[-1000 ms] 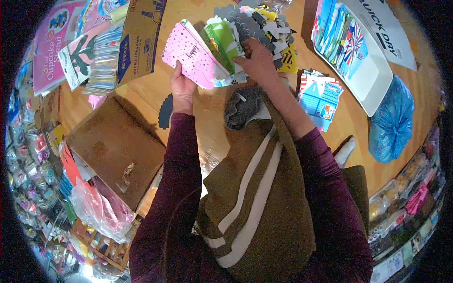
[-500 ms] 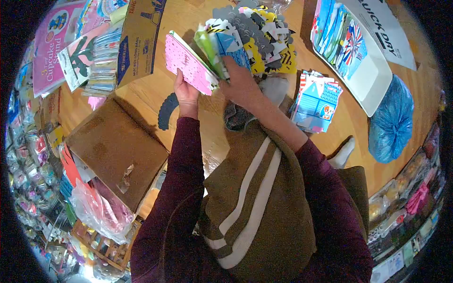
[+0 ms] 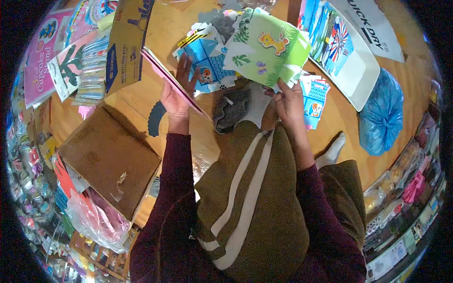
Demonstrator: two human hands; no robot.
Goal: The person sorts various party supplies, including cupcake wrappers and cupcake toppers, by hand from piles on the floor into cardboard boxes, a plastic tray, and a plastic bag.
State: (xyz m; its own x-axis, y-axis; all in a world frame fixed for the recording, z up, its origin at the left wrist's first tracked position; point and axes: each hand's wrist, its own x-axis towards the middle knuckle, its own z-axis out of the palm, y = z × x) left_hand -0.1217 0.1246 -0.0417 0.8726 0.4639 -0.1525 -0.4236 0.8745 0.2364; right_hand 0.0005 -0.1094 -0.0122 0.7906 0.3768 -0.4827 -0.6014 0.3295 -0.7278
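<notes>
Head view, looking down at a person seated on a wooden floor point(image 3: 155, 28), in maroon sleeves and olive trousers with pale stripes. The left hand point(image 3: 177, 92) is closed on a thin pink stack point(image 3: 172, 80) seen edge-on — thumb on the near face, fingers spread behind it — held tilted just above the floor, left of centre. The right hand point(image 3: 289, 100) grips the lower edge of a green card point(image 3: 266, 49) printed with a giraffe and leaves, raised and facing the camera, right of the pink stack and apart from it. Between and beyond the two hands lies a heap of cut-outs point(image 3: 212, 42) in blue, grey and yellow; a blue house-print card sits on top near the left fingers. A smaller blue pile point(image 3: 314, 101) lies just right of the right hand. Far right, a white tray point(image 3: 363, 82) holds flag-print packs, with a blue bag point(image 3: 383, 115) near it. To the left, a brown box point(image 3: 108, 158) rests on the floor, with packets further left.
</notes>
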